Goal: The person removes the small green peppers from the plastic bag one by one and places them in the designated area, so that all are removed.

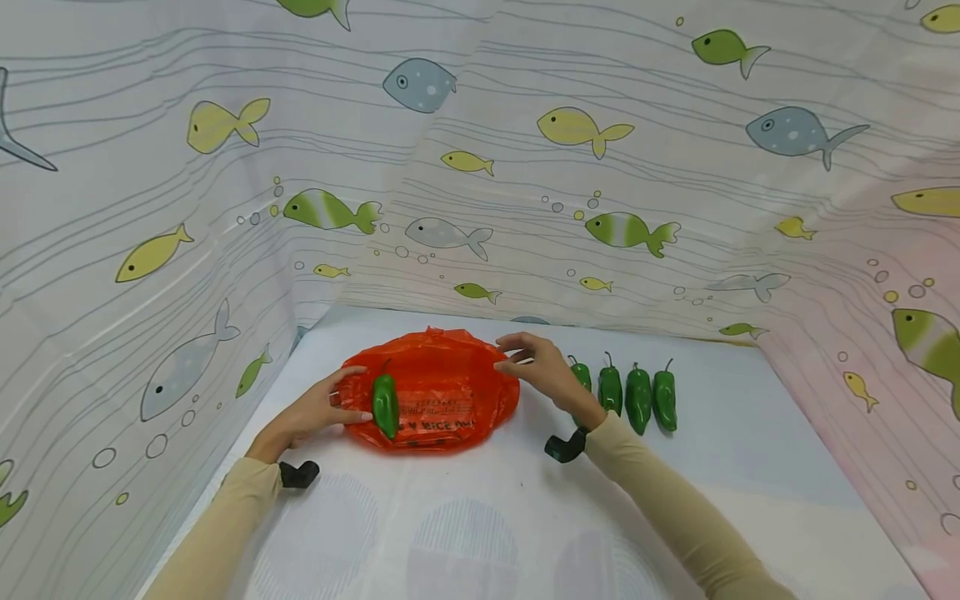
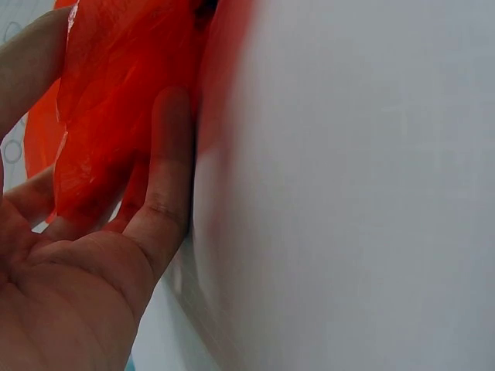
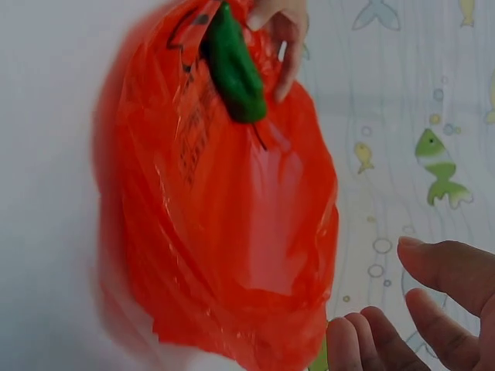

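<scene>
An orange-red plastic bag (image 1: pixel 435 383) with dark print lies spread on the table. One green pepper (image 1: pixel 386 406), its stem pointing away, rests on the bag's left part. My left hand (image 1: pixel 318 412) is at the bag's left edge, thumb beside that pepper. In the left wrist view, the left hand's fingers (image 2: pixel 166 170) extend against the bag, one fingertip showing through the red film. Over the bag's far right edge is my right hand (image 1: pixel 536 362), loosely bent. The right wrist view shows its thumb (image 3: pixel 452 270) and fingers spread apart with nothing between them.
A row of several green peppers (image 1: pixel 638 400) lies to the right of the bag, partly hidden by the right wrist. Fish-printed sheeting (image 1: pixel 525 208) walls the table (image 1: pixel 465 517) at the back and sides.
</scene>
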Demonstrator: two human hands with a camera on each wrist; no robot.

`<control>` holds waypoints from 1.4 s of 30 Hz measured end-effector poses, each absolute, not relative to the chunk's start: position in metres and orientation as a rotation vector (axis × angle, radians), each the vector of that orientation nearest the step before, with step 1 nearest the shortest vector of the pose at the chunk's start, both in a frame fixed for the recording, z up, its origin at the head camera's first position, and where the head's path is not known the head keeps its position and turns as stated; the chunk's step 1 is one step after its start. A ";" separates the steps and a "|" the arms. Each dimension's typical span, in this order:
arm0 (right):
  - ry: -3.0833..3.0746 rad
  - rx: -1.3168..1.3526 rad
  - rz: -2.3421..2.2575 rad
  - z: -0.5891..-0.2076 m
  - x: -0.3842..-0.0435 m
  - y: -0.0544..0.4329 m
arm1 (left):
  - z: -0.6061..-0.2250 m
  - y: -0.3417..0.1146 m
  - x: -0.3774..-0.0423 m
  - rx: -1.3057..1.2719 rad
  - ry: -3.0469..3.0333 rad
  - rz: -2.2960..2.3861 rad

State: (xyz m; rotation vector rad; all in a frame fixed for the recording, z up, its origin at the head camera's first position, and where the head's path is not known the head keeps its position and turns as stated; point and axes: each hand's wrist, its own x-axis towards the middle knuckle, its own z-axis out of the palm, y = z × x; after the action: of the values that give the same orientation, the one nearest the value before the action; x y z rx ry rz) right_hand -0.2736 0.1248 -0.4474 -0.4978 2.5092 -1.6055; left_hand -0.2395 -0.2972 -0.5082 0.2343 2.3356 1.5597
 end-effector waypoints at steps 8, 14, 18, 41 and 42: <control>2.467 -0.571 -1.599 -0.452 -0.274 0.103 | -0.507 -0.297 -0.240 0.223 2.317 1.572; 2.460 -0.643 -1.561 -0.460 -0.274 0.088 | -0.507 -0.297 -0.240 0.229 2.321 1.568; 2.455 -0.678 -1.535 -0.462 -0.273 0.076 | -0.507 -0.297 -0.240 0.230 2.321 1.567; 2.414 -0.682 -1.450 -0.470 -0.267 0.014 | -0.507 -0.297 -0.240 0.221 2.312 1.571; 2.413 -0.682 -1.450 -0.471 -0.267 0.012 | -0.507 -0.297 -0.240 0.221 2.313 1.570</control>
State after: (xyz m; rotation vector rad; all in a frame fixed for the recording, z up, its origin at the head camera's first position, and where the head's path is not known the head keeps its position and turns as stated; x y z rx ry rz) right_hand -0.2670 0.0117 -0.4706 -0.6818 2.4134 -1.4500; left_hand -0.2403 -0.2966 -0.5070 0.2207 2.3132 1.5704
